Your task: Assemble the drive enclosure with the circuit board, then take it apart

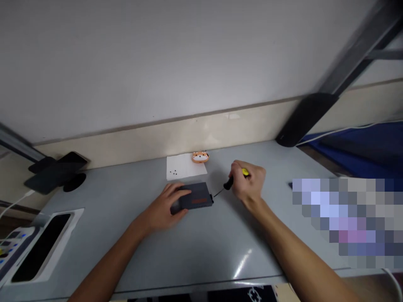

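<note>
A flat dark grey box-shaped device [197,193] lies on the grey tabletop [204,247]. My left hand [170,203] is closed over its left end, thumb at the near edge and fingers across the top. In my right hand [250,180] is a screwdriver [229,183] with a black and yellow handle, the fist wrapped round it. Its thin shaft points left, and the tip is at or very near a small black part [212,198] on the device's right side. Whether the tip touches cannot be made out.
Behind the device lies white paper [184,167] with several tiny dark pieces [174,172] and an orange animal-faced item [200,157] on it. A phone [42,247], a power strip [14,247] and a dark stand [61,170] are left; a black cylinder [302,119] stands back right.
</note>
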A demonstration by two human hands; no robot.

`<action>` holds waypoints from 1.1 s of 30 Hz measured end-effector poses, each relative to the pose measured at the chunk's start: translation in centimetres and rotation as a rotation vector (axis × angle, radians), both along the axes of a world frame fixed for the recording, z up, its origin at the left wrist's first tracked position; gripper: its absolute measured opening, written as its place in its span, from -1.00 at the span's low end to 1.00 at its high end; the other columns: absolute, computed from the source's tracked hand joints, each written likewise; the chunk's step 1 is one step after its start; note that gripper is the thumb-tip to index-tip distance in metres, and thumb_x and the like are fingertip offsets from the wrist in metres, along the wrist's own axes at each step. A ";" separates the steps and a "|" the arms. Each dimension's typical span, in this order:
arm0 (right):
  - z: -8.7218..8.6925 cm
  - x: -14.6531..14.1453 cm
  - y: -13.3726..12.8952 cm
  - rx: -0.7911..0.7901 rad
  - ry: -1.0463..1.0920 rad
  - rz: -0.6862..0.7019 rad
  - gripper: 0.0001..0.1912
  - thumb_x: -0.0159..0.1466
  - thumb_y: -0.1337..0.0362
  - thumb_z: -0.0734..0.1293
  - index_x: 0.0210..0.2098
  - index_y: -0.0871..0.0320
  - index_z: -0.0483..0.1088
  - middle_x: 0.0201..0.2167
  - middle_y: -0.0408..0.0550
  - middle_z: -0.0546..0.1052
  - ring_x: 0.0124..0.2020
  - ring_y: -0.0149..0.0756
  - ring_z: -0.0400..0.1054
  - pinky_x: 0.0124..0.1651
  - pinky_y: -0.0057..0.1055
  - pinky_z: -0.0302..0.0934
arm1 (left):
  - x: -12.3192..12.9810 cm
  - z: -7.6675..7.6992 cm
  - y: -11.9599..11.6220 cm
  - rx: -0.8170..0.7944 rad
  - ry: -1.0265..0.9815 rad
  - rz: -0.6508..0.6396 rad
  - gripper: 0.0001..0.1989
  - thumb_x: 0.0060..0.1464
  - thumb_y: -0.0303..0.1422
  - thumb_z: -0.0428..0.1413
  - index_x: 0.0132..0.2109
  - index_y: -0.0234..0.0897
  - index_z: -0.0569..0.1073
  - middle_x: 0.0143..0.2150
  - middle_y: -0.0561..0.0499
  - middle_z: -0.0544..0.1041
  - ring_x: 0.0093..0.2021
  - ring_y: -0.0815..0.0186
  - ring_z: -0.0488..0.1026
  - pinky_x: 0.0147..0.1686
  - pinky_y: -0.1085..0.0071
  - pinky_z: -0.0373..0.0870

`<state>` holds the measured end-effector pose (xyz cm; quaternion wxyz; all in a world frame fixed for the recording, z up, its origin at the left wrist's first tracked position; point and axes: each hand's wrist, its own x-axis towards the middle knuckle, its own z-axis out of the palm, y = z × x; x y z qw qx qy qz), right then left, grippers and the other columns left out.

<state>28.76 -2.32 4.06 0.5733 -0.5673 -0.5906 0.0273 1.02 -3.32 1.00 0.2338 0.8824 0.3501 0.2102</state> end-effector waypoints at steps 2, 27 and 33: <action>0.2 0.2 0.0 -0.023 0.086 0.019 -0.62 0.22 0.32 0.19 -0.72 0.11 0.17 -0.74 -0.22 0.12 -0.65 -0.42 0.02 -0.50 -0.35 -0.12 | 0.0 -0.2 -0.1 0.027 0.008 0.023 -0.45 0.23 -0.41 0.20 0.31 0.00 0.33 0.33 -0.08 0.29 0.32 0.13 0.27 0.32 0.06 0.32; -1.1 0.3 0.9 -0.117 0.269 0.008 -0.64 0.20 0.27 0.17 -0.72 0.11 0.20 -0.73 -0.21 0.15 -0.62 -0.39 0.06 -0.52 -0.38 -0.08 | 0.1 -0.9 0.2 0.151 -0.020 0.010 -0.47 0.23 -0.35 0.21 0.31 -0.02 0.36 0.29 -0.09 0.37 0.25 0.14 0.37 0.25 0.08 0.41; -2.0 0.5 1.9 -0.235 0.388 -0.059 -0.62 0.19 0.18 0.18 -0.72 0.12 0.27 -0.76 -0.20 0.17 -0.63 -0.37 0.09 -0.54 -0.39 -0.08 | 0.0 -1.1 0.2 0.147 -0.031 0.005 -0.47 0.24 -0.35 0.21 0.32 -0.02 0.36 0.31 -0.10 0.35 0.26 0.13 0.36 0.25 0.05 0.41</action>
